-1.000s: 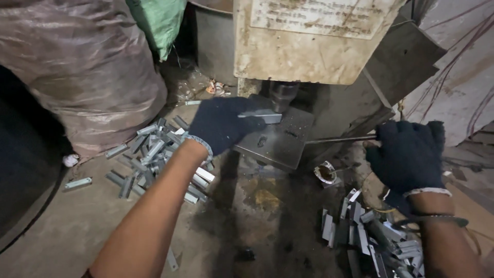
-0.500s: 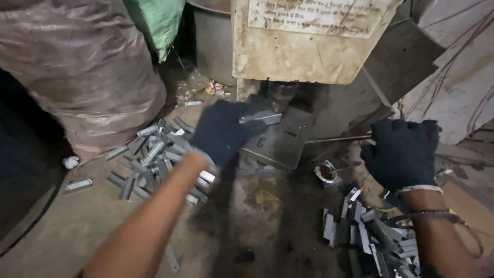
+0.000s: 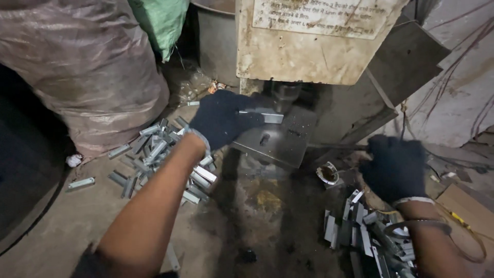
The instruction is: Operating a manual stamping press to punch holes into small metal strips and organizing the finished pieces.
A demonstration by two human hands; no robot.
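My left hand, in a dark glove, holds a small grey metal piece on the steel bed plate of a press, right under the round ram. My right hand, also gloved, is closed low at the right, over a pile of grey metal pieces; whether it grips the thin metal rod beside it is unclear. A second heap of similar metal pieces lies left of my left forearm.
The press body carries a worn cream cover with a label. A big plastic-wrapped sack stands at the left with a green bag behind it. A small round tin sits below the plate. The floor is dirty concrete.
My left hand has pushed the metal piece further in under the ram. My right hand has dropped lower, down toward the pile at the right.
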